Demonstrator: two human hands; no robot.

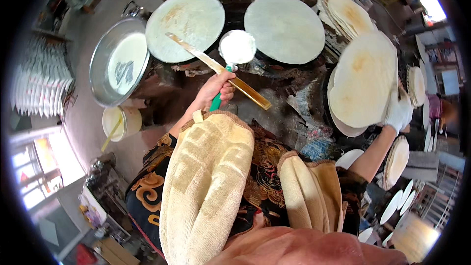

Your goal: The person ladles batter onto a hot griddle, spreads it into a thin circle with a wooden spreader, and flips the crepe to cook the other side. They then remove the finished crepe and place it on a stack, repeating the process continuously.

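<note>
My left hand is closed round the green handle of a ladle and a long flat wooden stick together. White batter covers the ladle's bowl, and the stick's pale far end lies over the left round griddle sheet. At the right, my right hand, in a white glove, grips the edge of a large thin round pancake with a light brown patch in its middle. Beneath it shows the edge of another pale round. A second pale sheet covers the middle griddle.
Left of the griddles stands a metal basin of white batter, with a white bucket and a stick below it. Stacked pancakes lie at the back right. A beige towel hangs before me. More round stacks stand at the right.
</note>
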